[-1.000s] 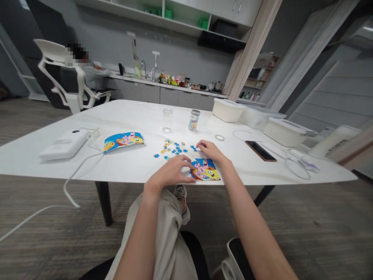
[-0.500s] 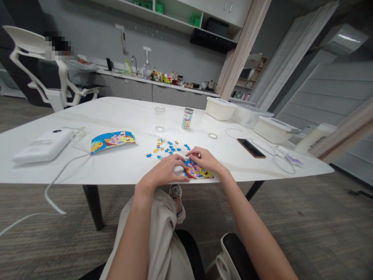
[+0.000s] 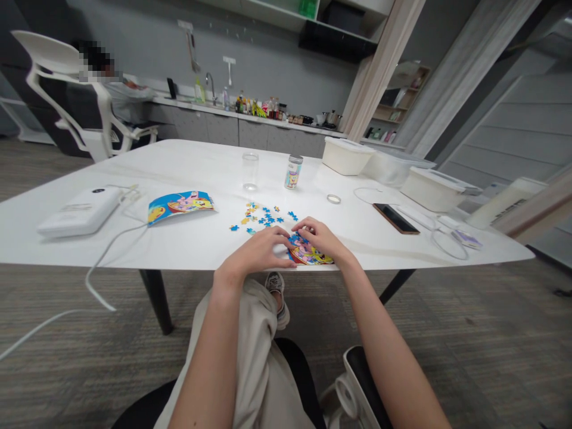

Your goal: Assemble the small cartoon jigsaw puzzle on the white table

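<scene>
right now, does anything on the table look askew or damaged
No spill or damage stands out. Only the picture sheet, at left on the white table, looks odd: it bows instead of lying flat, with shadow under its edge.

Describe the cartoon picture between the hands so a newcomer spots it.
Find the near edge of the white table, between the left hand and right hand. The cartoon picture lies there. Unlike the loose puzzle pieces beyond it, it forms one image; unlike the bowed picture sheet farther left, it lies flat.
</scene>
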Available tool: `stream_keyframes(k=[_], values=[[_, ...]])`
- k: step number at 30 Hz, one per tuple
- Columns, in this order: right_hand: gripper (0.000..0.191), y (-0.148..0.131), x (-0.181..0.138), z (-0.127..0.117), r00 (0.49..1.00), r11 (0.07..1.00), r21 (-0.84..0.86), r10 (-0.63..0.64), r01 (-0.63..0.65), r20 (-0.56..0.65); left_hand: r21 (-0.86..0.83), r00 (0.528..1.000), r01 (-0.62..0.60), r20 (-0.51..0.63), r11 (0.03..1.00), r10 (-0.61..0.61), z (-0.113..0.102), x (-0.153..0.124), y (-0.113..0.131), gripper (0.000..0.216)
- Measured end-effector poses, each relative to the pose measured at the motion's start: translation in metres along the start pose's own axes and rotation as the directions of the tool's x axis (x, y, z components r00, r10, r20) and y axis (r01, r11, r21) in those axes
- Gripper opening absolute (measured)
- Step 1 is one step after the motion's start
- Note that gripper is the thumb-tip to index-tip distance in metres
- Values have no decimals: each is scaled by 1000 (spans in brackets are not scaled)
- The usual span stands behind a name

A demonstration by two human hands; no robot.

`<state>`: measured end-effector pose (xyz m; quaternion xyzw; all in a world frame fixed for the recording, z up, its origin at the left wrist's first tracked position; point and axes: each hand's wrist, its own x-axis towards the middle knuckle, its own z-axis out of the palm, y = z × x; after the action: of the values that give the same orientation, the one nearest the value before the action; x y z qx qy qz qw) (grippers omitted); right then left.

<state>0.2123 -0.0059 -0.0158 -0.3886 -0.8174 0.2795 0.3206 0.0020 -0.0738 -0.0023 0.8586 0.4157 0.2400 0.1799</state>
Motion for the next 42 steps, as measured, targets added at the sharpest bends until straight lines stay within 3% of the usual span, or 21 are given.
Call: stream_keyframes(k=[22,32,42], values=[[13,0,-1,0,1000,999,-49,8,-7,15,-31,999,-43,-20,999,43,3,0,-5,32],[15,-6,-2,0,996,995,65,74,-77,46,-37,998,-52,-30,998,51,5,1,-9,33],[14,-4,-1,0,998,994,91,62,-62,4,-33,999,-41,-23,999,40,4,1,-7,32]])
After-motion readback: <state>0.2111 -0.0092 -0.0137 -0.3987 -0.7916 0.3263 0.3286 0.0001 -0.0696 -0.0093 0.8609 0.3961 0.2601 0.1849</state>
